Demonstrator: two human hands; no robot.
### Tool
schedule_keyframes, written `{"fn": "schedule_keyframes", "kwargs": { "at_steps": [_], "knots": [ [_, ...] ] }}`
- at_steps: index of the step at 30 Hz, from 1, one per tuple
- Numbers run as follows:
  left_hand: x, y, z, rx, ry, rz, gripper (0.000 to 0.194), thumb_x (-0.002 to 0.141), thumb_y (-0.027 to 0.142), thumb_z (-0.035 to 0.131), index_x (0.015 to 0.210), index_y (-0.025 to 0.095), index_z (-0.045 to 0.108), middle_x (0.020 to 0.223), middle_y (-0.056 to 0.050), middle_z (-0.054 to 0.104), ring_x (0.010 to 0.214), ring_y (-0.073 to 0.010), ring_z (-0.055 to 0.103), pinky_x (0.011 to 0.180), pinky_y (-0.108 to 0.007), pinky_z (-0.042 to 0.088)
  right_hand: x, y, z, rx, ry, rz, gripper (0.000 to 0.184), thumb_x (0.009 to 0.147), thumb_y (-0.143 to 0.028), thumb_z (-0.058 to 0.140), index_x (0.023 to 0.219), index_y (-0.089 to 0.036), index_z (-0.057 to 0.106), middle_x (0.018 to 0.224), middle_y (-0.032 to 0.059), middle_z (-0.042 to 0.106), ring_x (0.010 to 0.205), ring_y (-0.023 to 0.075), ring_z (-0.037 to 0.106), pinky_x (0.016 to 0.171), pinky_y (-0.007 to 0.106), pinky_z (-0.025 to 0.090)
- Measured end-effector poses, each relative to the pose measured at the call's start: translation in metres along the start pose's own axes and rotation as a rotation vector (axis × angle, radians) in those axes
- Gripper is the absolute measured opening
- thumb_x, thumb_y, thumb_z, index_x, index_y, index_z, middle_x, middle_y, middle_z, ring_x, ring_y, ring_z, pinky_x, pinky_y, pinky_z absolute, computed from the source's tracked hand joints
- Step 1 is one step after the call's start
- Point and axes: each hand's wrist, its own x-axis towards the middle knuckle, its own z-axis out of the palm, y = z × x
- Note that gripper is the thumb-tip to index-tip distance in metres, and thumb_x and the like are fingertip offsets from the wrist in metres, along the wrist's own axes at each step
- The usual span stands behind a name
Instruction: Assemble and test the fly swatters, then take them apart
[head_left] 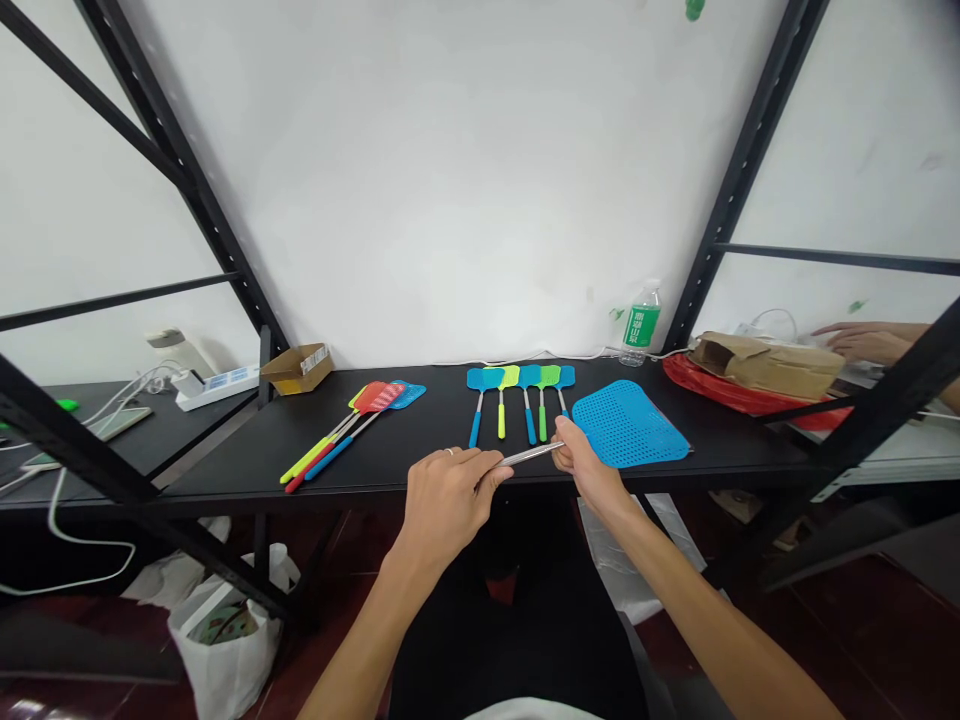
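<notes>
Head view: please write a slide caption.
Left hand and right hand hold a blue fly swatter; more swatters lie on the table.

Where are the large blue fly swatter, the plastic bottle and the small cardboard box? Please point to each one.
Large blue fly swatter (630, 424): head camera view, on its perforated head.
Plastic bottle (641, 326): head camera view, on its green label.
Small cardboard box (289, 381): head camera view, on its front side.

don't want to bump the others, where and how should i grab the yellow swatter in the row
I'd take the yellow swatter by its handle, coming from the near side: it points toward the table's near edge, with gaps to the blue handles either side, while its head crowds the blue heads.
</notes>
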Motion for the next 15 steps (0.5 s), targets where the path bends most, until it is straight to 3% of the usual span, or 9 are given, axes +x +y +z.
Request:
{"fn": "schedule_keyframes", "kwargs": {
  "at_steps": [3,9,15],
  "knots": [
    [0.000,-0.002,0.001,-0.008,0.086,0.009,0.021,0.094,0.039,0.058,0.092,0.026,0.074,0.073,0.001,0.073,0.063,-0.0156,0.058,0.062,-0.029,0.032,0.000,-0.003,-0.001,-0.007,0.013,-0.007,0.057,0.090,-0.056,0.056,0.053,-0.023,0.026,0.050,-0.0069,0.019,0.045,0.0089,0.018,0.046,0.031,0.014],
    [-0.001,-0.001,-0.006,0.020,0.027,0.017,0.027,0.097,0.037,0.052,0.084,0.026,0.073,0.067,0.002,0.071,0.056,-0.0147,0.056,0.058,-0.030,0.027,-0.002,-0.012,-0.003,-0.048,0.044,-0.055,0.057,0.091,-0.055,0.056,0.053,-0.023,0.026,0.050,-0.0068,0.020,0.045,0.0087,0.018,0.047,0.031,0.015],
    [0.004,-0.006,-0.008,0.014,0.135,0.038,0.020,0.095,0.036,0.057,0.091,0.026,0.074,0.073,0.001,0.072,0.063,-0.0154,0.054,0.063,-0.030,0.031,-0.002,-0.011,-0.003,-0.030,0.095,-0.069,0.058,0.089,-0.056,0.057,0.054,-0.024,0.024,0.051,-0.0070,0.018,0.046,0.0095,0.016,0.046,0.031,0.015]
  ]
}}
